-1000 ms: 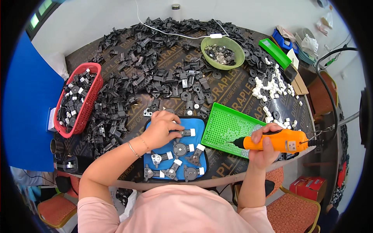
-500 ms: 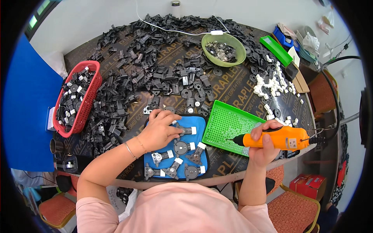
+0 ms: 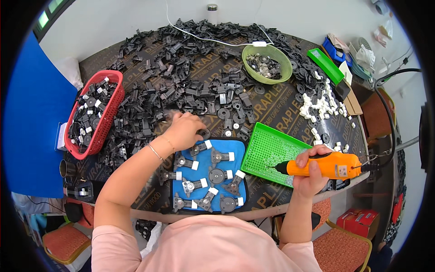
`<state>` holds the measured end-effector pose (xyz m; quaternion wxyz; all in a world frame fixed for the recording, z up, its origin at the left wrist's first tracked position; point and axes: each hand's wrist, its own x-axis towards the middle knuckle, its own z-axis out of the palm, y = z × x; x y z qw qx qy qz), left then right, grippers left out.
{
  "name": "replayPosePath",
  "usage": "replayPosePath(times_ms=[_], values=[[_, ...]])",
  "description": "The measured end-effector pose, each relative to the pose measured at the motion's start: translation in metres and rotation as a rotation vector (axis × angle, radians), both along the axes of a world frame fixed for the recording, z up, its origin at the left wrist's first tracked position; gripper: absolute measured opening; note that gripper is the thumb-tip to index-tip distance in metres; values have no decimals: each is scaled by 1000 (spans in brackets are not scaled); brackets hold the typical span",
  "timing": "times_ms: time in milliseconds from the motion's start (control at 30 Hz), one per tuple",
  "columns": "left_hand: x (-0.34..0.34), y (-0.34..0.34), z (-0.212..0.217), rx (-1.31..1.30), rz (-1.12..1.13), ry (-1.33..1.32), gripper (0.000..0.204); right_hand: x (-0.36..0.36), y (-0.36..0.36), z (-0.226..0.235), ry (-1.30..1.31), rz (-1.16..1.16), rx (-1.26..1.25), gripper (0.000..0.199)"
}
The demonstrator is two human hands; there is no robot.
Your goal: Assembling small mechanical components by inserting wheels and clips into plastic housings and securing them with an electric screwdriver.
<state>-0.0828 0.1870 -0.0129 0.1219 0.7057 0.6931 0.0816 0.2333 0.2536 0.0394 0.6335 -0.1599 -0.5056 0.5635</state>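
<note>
A blue jig point(image 3: 209, 174) is seen at the lower centre of the frame, on the near edge of the worktop point(image 3: 272, 106). Black parts with white caps point(image 3: 216, 176) are seated on it in a rough ring, their long axes pointing outward from the middle. The jig lies between the two hands, directly below the left hand point(image 3: 183, 130) and to the left of the right hand point(image 3: 310, 174); the left hand is much the nearer, resting at the jig's upper left corner.

The left hand is seen loosely curled, palm down, with its fingers bent over a small black part point(image 3: 203, 133) just above the jig; whether the part is truly pinched cannot be told. The right hand is closed in a full grip around an orange driver point(image 3: 324, 166), held almost level with its long axis running left to right and its bit pointed left toward the jig, over the lower corner of a green tray point(image 3: 267, 152). The bit is kept apart from the jig.

Farther out, loose black parts point(image 3: 190, 86) are heaped across the upper worktop. A red basket point(image 3: 115, 106) of parts is found at the left, a green bowl point(image 3: 284, 72) at the upper centre, and white caps point(image 3: 319, 106) are scattered at the right.
</note>
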Motion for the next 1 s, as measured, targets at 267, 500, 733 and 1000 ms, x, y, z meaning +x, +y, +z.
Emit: replayPosePath(times_ms=[267, 500, 733, 1000], values=[[-2, 20, 1, -99, 1, 57, 43, -4, 1, -2, -19, -4, -16, 29], [23, 3, 32, 100, -55, -148, 41, -2, 1, 1, -30, -11, 28, 30], [56, -29, 14, 138, -64, -185, 37, -7, -2, 2, -15, 25, 15, 29], [57, -27, 18, 116, -69, -175, 37, -4, -6, 2, -12, 12, 21, 29]])
